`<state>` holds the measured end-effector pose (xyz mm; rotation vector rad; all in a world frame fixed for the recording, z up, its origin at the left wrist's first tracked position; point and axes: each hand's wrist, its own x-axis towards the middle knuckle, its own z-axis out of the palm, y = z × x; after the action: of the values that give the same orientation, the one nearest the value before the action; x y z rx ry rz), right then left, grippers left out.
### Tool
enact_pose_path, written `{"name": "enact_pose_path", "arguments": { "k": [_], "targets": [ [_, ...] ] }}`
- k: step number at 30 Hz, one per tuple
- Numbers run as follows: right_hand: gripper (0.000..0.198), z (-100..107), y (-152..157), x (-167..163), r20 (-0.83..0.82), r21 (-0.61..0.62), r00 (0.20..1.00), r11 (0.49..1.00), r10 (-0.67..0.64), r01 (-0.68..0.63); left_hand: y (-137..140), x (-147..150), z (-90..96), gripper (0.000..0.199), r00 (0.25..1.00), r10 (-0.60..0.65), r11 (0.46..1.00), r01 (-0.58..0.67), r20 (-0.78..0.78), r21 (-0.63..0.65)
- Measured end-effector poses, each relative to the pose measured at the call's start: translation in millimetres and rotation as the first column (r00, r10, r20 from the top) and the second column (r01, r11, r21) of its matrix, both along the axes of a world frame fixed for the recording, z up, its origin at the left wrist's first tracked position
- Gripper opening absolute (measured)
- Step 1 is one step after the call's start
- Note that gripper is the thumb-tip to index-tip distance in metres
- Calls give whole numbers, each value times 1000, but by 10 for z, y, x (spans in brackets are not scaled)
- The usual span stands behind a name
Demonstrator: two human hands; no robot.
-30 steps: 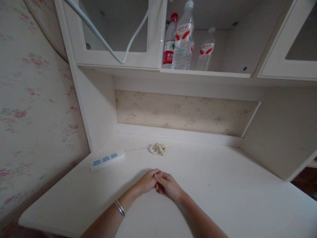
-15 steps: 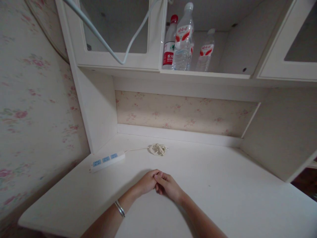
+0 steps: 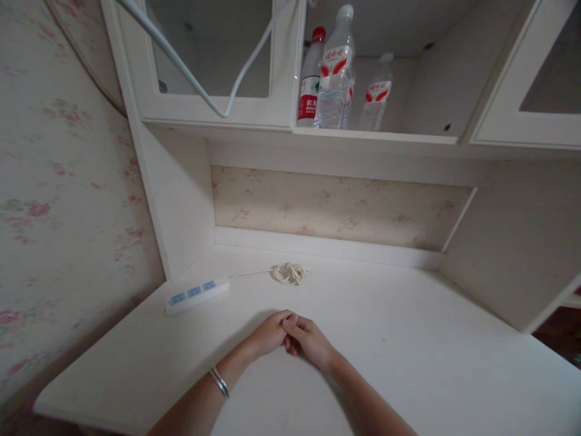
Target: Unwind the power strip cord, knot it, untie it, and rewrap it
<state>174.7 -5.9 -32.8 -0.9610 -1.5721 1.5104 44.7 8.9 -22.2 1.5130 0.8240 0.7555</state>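
My left hand (image 3: 273,330) and my right hand (image 3: 311,340) are clasped together above the front middle of the white desk (image 3: 408,351). Both are closed, the fingers folded into each other, with the right thumb lying across the left fingers. No object shows in either one. A silver bangle (image 3: 219,383) circles my left wrist. Beyond the hands lies a bundled cream cable (image 3: 289,274), which they do not touch. Its cord runs left to a white power strip (image 3: 197,295) with blue socket faces.
Overhead, a cabinet shelf (image 3: 376,137) holds a red-capped bottle (image 3: 309,91), a large clear water bottle (image 3: 334,79) and others behind and beside it. A pale cable (image 3: 200,91) hangs before the left glass door. Flowered wallpaper (image 3: 68,200) covers the left wall.
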Motion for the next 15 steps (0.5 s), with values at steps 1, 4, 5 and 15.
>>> {"name": "enact_pose_path", "arguments": {
  "k": [1,4,5,15],
  "targets": [
    [49,-1,0,-1,-4,-2,1000,1000,1,-1,-2,0,3,41,1000,-1,1000,1,2,-5],
    [48,-3,2,0,-17,-10,1000,1000,3,-4,-4,-4,2,42,1000,-3,1000,3,-2,0],
    [47,-3,3,1,-18,-10,1000,1000,4,-4,-2,-6,-3,42,1000,-1,1000,1,-4,6],
    [49,6,-16,0,-6,-20,1000,1000,-10,10,14,-17,-15,45,1000,-6,1000,6,-13,-12]
  ]
}}
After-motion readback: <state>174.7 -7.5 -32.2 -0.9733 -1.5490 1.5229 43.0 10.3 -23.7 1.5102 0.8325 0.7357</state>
